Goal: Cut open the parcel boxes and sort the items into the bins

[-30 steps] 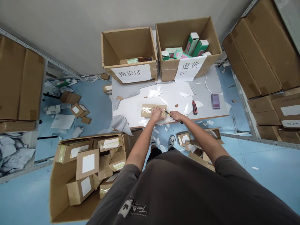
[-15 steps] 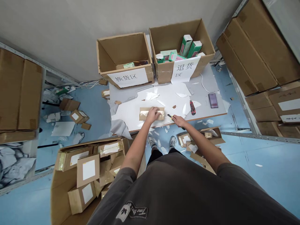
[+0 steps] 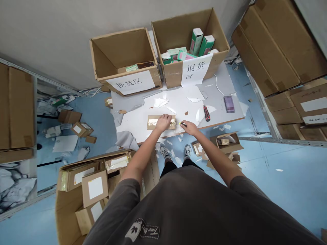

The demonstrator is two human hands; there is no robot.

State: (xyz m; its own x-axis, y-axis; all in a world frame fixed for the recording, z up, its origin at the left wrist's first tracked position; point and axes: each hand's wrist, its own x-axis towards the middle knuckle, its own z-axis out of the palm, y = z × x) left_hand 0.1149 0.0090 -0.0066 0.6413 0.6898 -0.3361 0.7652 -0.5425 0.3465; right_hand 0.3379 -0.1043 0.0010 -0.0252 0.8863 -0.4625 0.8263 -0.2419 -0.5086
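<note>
A small cardboard box [image 3: 152,123] with shiny clear tape lies near the front edge of the white-topped table [image 3: 133,132]. My left hand [image 3: 164,123] holds it down from above, fingers over its right half. Just off the box's right end is my right hand [image 3: 189,128], closed round a utility knife [image 3: 183,124]. The knife's front part points left at the taped end; whether the blade touches the box I cannot tell. Further right on the table lies a red and black utility knife [image 3: 206,113].
Two large open cartons with paper signs, a left carton [image 3: 102,81] and a right carton [image 3: 172,75], stand at the table's back. Paper scraps [image 3: 160,102] litter the top. A big carton of parcels [image 3: 63,204] is at my lower left; opened boxes [image 3: 230,141] lie by my feet.
My right hand has brought the knife closer to the box's right end and turned it more sideways. My left hand lies flatter on the box. The whole view has shifted slightly.
</note>
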